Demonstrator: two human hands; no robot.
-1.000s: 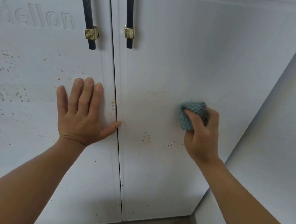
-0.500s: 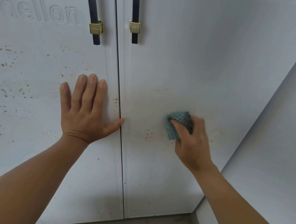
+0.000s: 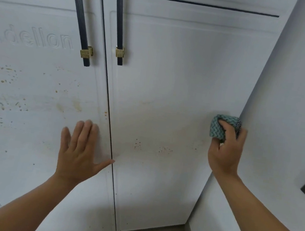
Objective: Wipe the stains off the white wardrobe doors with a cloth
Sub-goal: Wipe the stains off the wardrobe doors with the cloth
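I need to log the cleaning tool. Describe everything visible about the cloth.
The cloth is teal with a darker zigzag weave, looking like a knitted or microfibre fabric. It is bunched into a compact wad, not spread flat. The right hand holds it, fingers curled over its front, so much of it is hidden. It sits against the right wardrobe door, near that door's right edge by the side wall, above faint brownish specks.
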